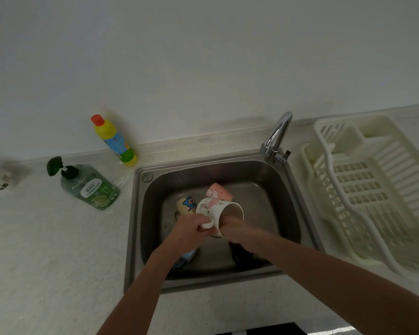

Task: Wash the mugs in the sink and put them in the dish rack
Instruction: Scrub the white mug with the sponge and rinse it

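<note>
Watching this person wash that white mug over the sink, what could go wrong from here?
1. The left hand grips the white mug by its handle alone while the right hand reaches into its mouth; if wet, it might slip.
2. A pink mug and a cream mug lie right beneath in the sink, so a drop could chip them.
3. Carrying it to the dish rack means passing the faucet; it could knock.
</note>
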A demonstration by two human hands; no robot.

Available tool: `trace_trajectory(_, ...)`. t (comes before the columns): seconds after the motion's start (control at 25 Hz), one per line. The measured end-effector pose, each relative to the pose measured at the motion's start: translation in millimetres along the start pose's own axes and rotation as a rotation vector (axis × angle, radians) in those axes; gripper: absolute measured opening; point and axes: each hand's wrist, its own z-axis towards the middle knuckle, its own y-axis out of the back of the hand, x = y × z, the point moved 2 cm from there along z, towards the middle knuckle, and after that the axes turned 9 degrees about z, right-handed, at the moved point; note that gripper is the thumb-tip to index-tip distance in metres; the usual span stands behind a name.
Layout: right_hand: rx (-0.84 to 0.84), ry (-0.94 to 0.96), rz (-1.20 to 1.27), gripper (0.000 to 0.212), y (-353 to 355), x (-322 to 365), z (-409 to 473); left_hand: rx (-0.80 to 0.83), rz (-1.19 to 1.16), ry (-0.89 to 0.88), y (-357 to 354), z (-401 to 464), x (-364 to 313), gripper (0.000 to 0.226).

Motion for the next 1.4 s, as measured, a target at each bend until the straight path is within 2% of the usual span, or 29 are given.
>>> trace_trajectory(0.04, 0.021, -0.088, 0.249, 0.052, -0.7, 0.5, -0.5, -0.010, -0.004, 0.005, 0.0, -0.2, 1.9, 0.017)
trace_trajectory(0.08, 0.032, -0.114, 0.379, 0.048, 3.7, -1.7, -1.7, -0.029, -0.005, 0.006, 0.4, -0.5, 3.9, 0.018)
trace_trajectory(0.12, 0.056, -0.082, 0.391, 0.040, 10.6, -6.0, -2.9, -0.048, -0.001, 0.008, 0.9, -0.2, 5.5, 0.019)
trace_trajectory(0.16, 0.090, -0.016, 0.285, 0.032, 17.9, -10.4, -7.4, -0.055, -0.001, 0.014, 1.4, 0.1, 7.6, 0.018)
trace_trajectory(0.2, 0.115, 0.095, 0.029, 0.030, 26.3, -17.8, -9.0, -0.045, 0.001, 0.020, 1.4, 0.1, 10.0, 0.016)
trace_trajectory(0.28, 0.107, 0.350, -0.737, 0.039, 36.8, -30.8, -5.0, 0.017, 0.017, 0.034, -0.4, -1.2, 11.0, 0.014)
trace_trajectory(0.32, 0.100, 0.430, -1.041, 0.044, 36.5, -33.1, -3.0, 0.045, 0.029, 0.031, -3.5, -1.5, 9.7, 0.017)
trace_trajectory(0.36, 0.074, 0.471, -1.231, 0.046, 36.3, -32.0, -0.2, 0.067, 0.034, 0.023, -6.8, -1.5, 6.9, 0.020)
trace_trajectory(0.4, 0.049, 0.469, -1.309, 0.045, 36.3, -28.7, 2.4, 0.076, 0.030, 0.020, -9.2, -1.2, 2.9, 0.021)
trace_trajectory(0.48, -0.004, 0.407, -1.186, 0.037, 34.1, -14.2, 7.6, 0.070, 0.025, 0.031, -9.5, 2.0, -6.3, 0.017)
trace_trajectory(0.56, -0.004, 0.266, -0.715, 0.038, 23.7, -5.4, 10.3, 0.043, 0.012, 0.036, -5.5, 6.0, -8.2, 0.014)
trace_trajectory(0.64, 0.110, 0.114, -0.157, 0.032, 12.5, -1.8, 7.1, 0.013, 0.017, 0.045, -0.5, 6.5, -5.7, 0.020)
trace_trajectory(0.68, 0.138, 0.074, 0.032, 0.027, 14.1, 1.0, 0.7, 0.006, 0.015, 0.050, 2.6, 5.5, -3.3, 0.022)
trace_trajectory(0.72, 0.170, 0.073, 0.077, 0.021, 19.7, 0.8, -5.0, 0.003, 0.014, 0.056, 5.0, 4.6, 0.7, 0.028)
trace_trajectory(0.76, 0.197, 0.102, -0.023, 0.020, 28.6, -2.7, -7.4, 0.003, 0.017, 0.053, 6.4, 3.6, 4.6, 0.034)
trace_trajectory(0.8, 0.198, 0.163, -0.265, 0.026, 39.6, -9.9, -5.7, 0.018, 0.028, 0.058, 6.9, 2.1, 6.5, 0.032)
trace_trajectory(0.88, 0.179, 0.269, -0.783, 0.040, 47.8, -15.7, -1.3, 0.046, 0.036, 0.055, 5.6, 1.2, 3.2, 0.010)
trace_trajectory(0.92, 0.137, 0.288, -0.940, 0.045, 47.3, -18.8, 2.3, 0.048, 0.025, 0.051, 3.5, 3.1, 0.2, 0.004)
trace_trajectory(0.96, 0.067, 0.318, -1.004, 0.050, 43.8, -13.6, 4.9, 0.033, 0.016, 0.039, 1.3, 5.7, -3.9, 0.008)
trace_trajectory(1.04, -0.055, 0.174, -0.684, 0.059, 37.3, 4.0, 7.9, -0.021, 0.014, 0.035, -2.1, 12.8, -11.0, 0.030)
trace_trajectory(1.08, -0.041, 0.079, -0.453, 0.057, 35.1, 10.8, 11.2, -0.049, 0.010, 0.050, -2.3, 16.5, -13.3, 0.035)
trace_trajectory(1.16, 0.022, 0.059, -0.025, 0.049, 28.4, 16.4, 14.7, -0.107, -0.014, 0.085, 1.1, 20.4, -16.1, 0.033)
trace_trajectory(1.24, 0.087, 0.042, 0.268, 0.046, 28.8, 15.3, 9.3, -0.151, -0.039, 0.098, 4.7, 20.7, -13.5, 0.032)
trace_trajectory(1.28, 0.114, 0.063, 0.304, 0.043, 33.5, 13.3, 6.2, -0.161, -0.039, 0.098, 6.9, 20.7, -10.3, 0.034)
trace_trajectory(1.32, 0.139, 0.106, 0.221, 0.039, 41.7, 10.5, -0.2, -0.163, -0.029, 0.084, 9.1, 20.7, -6.3, 0.036)
trace_trajectory(1.4, 0.133, 0.271, -0.316, 0.037, 57.7, -1.2, -0.2, -0.114, 0.006, 0.063, 11.2, 20.2, 2.5, 0.038)
